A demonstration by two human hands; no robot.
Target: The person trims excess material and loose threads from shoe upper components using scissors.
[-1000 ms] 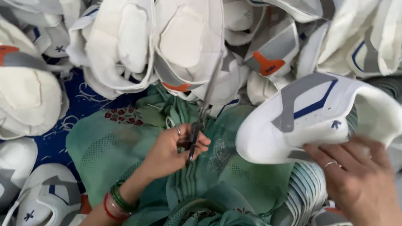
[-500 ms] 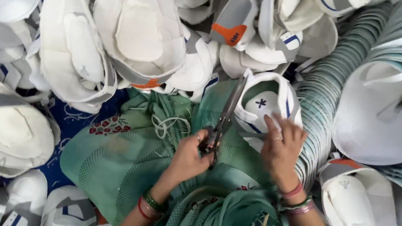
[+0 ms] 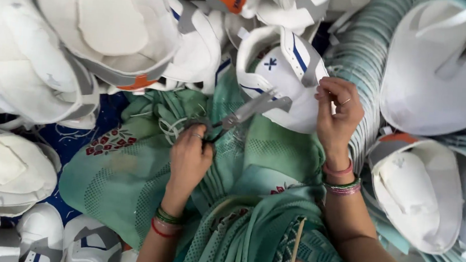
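Note:
My left hand (image 3: 189, 158) grips the handles of a pair of metal scissors (image 3: 245, 112), whose blades are parted and point up and right onto a white shoe upper. My right hand (image 3: 337, 114) pinches the right edge of that white shoe upper (image 3: 278, 79), which has blue stripes, a blue cross mark and grey trim. The upper rests over my lap, on green patterned cloth (image 3: 129, 178). Bangles circle both wrists.
Piles of white shoe uppers surround me: a large heap at the left (image 3: 85, 42), more at the lower left (image 3: 3, 168), and big ones at the right (image 3: 443, 70). A ribbed teal stack (image 3: 366, 53) stands right of my hand. Loose white thread (image 3: 169, 126) lies on the cloth.
My right hand pulled a shoe upper from the right-hand pile onto my lap and now holds its edge. The scissors swung from upright toward it and their blades parted.

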